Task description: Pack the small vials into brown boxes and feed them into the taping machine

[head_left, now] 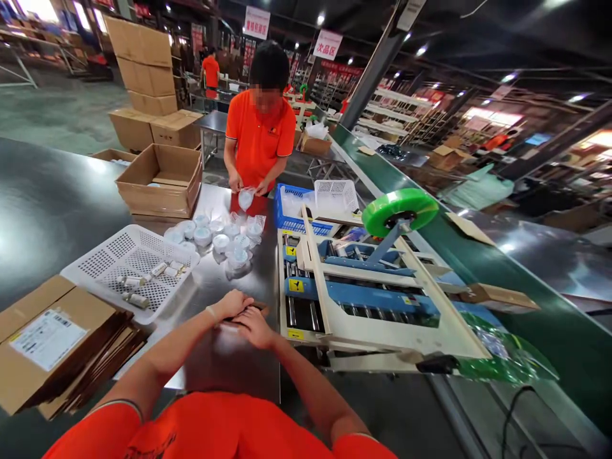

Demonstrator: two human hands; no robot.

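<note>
Low over the metal table (pixel 205 357), my left hand (pixel 230 303) and my right hand (pixel 255 326) meet on a small brown cardboard box (pixel 261 307). Their fingers are bent over it, close together, and cover most of it. Beyond them lie several round white containers in clear plastic bags (pixel 238 256). To the left stands a white perforated basket (pixel 90 266) with several small pale cylinders (pixel 135 299) inside. Across the table a co-worker in an orange shirt (pixel 261 131) holds a clear bagged piece (pixel 245 199) in both hands.
Folded cartons (pixel 29 319) are stacked at the near left. Behind the basket is an open cardboard box (pixel 157 199). A carton-sealing machine (pixel 354 293) with a green tape roll (pixel 401 207) borders the table's right edge, beside a green conveyor (pixel 535 274). A blue crate (pixel 282 213) sits near the co-worker.
</note>
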